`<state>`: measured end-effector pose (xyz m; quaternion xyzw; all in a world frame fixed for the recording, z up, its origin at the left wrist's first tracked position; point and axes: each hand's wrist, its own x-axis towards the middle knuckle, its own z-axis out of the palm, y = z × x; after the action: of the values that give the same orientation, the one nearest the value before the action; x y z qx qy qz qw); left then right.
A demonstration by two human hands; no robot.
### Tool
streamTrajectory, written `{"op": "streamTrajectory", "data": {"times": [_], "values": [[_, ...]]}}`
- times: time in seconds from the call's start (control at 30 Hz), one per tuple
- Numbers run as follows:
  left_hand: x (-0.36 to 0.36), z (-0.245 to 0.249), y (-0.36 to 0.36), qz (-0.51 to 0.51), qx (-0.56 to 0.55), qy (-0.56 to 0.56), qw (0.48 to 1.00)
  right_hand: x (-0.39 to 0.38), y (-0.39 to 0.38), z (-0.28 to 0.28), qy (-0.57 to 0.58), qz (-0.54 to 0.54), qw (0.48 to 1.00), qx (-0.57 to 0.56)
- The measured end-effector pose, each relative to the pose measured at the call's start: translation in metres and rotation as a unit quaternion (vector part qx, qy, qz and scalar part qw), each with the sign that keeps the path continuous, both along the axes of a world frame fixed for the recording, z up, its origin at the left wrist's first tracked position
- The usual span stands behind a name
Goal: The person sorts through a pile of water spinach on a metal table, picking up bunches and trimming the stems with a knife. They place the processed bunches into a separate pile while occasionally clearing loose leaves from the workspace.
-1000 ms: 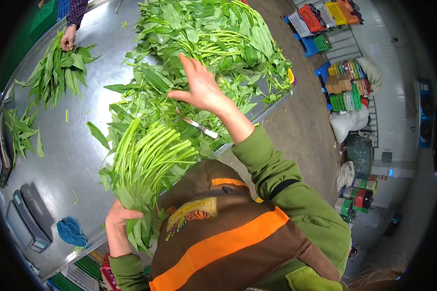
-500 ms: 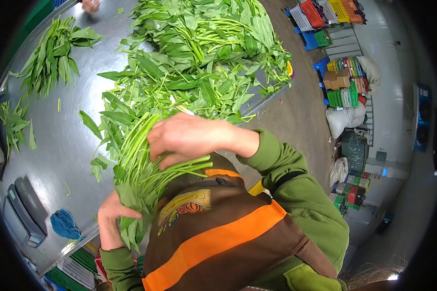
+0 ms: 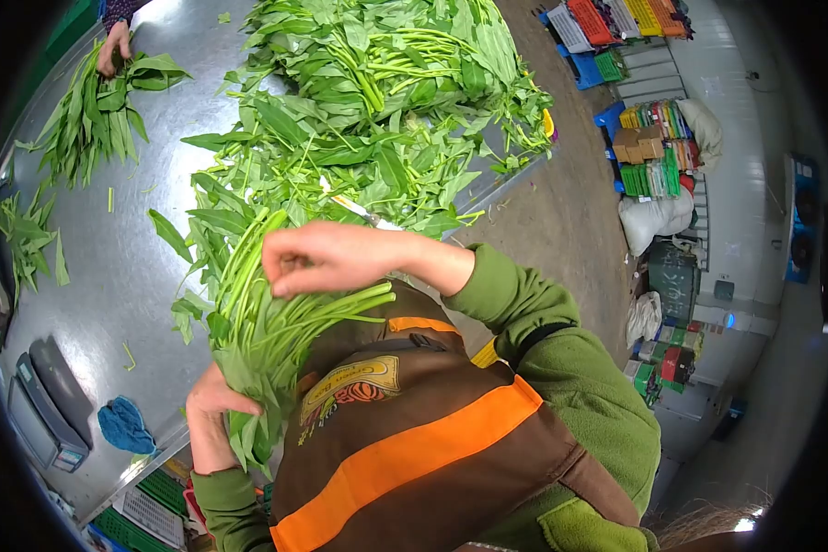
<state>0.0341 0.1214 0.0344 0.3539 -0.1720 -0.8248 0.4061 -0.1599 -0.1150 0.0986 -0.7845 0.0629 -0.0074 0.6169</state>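
Head cam: L hand [image 3: 219, 394] clamped on leafy bunch [image 3: 265, 345]; R hand [image 3: 317, 259] curled over stems [image 3: 345, 306], grip unclear.

Passage: steel table [image 3: 129, 276], between outlying leafy bunch [image 3: 87, 133] and blue cloth [image 3: 124, 425]. Obstacles: heaped greens [image 3: 377, 83], held bundle [image 3: 258, 340] alongside

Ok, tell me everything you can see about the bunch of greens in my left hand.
The bunch of greens looks fresh, with slim, smooth, pale green stems and darker, long leaves. Your left hand holds its leafy part, with leaves showing below the grip. The stems fan out loosely, some towards the pile of greens, others across in front of your apron. Your right hand, curled, is over the stems; whether it grips any isn't clear.
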Motion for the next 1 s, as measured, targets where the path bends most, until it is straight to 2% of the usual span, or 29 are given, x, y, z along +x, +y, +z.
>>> {"op": "streamTrajectory", "data": {"times": [0.07,0.13,0.2,0.23,0.27,0.3,0.33,0.37,0.4,0.43,0.5,0.53,0.6,0.63,0.67,0.77,0.8,0.87,0.93,1.0], "values": [[0.000,0.000,0.002,-0.008,-0.021,-0.038,0.999,-0.008,-0.016,-0.001,0.051,-0.053,0.972,0.222],[0.003,-0.005,0.007,-0.032,-0.047,-0.063,0.996,-0.021,-0.048,0.015,0.091,-0.142,0.961,0.220],[0.002,-0.007,0.008,-0.056,-0.075,-0.087,0.992,-0.034,-0.082,0.011,0.062,-0.226,0.961,0.150],[0.001,-0.006,0.008,-0.059,-0.076,-0.086,0.992,-0.036,-0.085,0.009,0.063,-0.227,0.961,0.148],[0.000,-0.005,0.008,-0.063,-0.076,-0.084,0.992,-0.039,-0.088,0.008,0.042,-0.280,0.930,-0.236],[0.000,-0.005,0.008,-0.066,-0.076,-0.085,0.991,-0.039,-0.087,0.009,0.017,-0.293,0.758,-0.583],[-0.001,-0.008,0.007,-0.077,-0.073,-0.090,0.990,-0.032,-0.081,0.021,0.018,-0.295,0.757,-0.583],[-0.002,-0.010,0.007,-0.089,-0.067,-0.095,0.989,-0.021,-0.070,0.031,-0.037,-0.242,0.863,-0.441],[-0.002,-0.010,0.007,-0.093,-0.065,-0.095,0.989,-0.012,-0.061,0.039,-0.092,-0.182,0.937,-0.282],[-0.001,-0.011,0.004,-0.120,-0.077,-0.116,0.983,-0.005,-0.057,0.038,-0.093,-0.188,0.936,-0.282],[0.001,-0.006,-0.003,-0.152,-0.090,-0.139,0.974,0.008,-0.052,0.039,-0.088,0.026,0.975,-0.203],[-0.001,0.001,-0.007,-0.135,-0.094,-0.133,0.977,0.006,-0.051,0.046,-0.089,0.024,0.975,-0.203],[-0.004,0.010,-0.008,-0.111,-0.098,-0.125,0.981,-0.006,-0.050,0.065,0.095,0.022,0.987,-0.129],[-0.005,0.013,-0.007,-0.096,-0.084,-0.112,0.986,-0.013,-0.042,0.063,0.052,0.017,0.990,-0.127],[-0.005,0.014,-0.006,-0.081,-0.070,-0.098,0.989,-0.021,-0.033,0.066,0.082,0.026,0.986,-0.140],[-0.004,0.003,-0.002,-0.094,-0.083,-0.112,0.986,-0.022,0.001,0.042,0.008,-0.030,0.966,-0.257],[-0.006,0.003,-0.003,-0.095,-0.082,-0.110,0.986,-0.021,0.008,0.031,0.010,-0.030,0.966,-0.256],[-0.013,0.005,-0.006,-0.066,-0.044,-0.066,0.995,-0.019,0.017,0.013,-0.053,0.006,0.977,-0.209],[-0.012,-0.001,-0.002,-0.072,-0.036,-0.064,0.995,-0.019,0.017,-0.001,-0.075,-0.020,0.975,-0.208],[-0.012,-0.007,0.002,-0.077,-0.030,-0.063,0.995,-0.022,0.003,-0.013,-0.027,-0.126,0.986,-0.107]]}}
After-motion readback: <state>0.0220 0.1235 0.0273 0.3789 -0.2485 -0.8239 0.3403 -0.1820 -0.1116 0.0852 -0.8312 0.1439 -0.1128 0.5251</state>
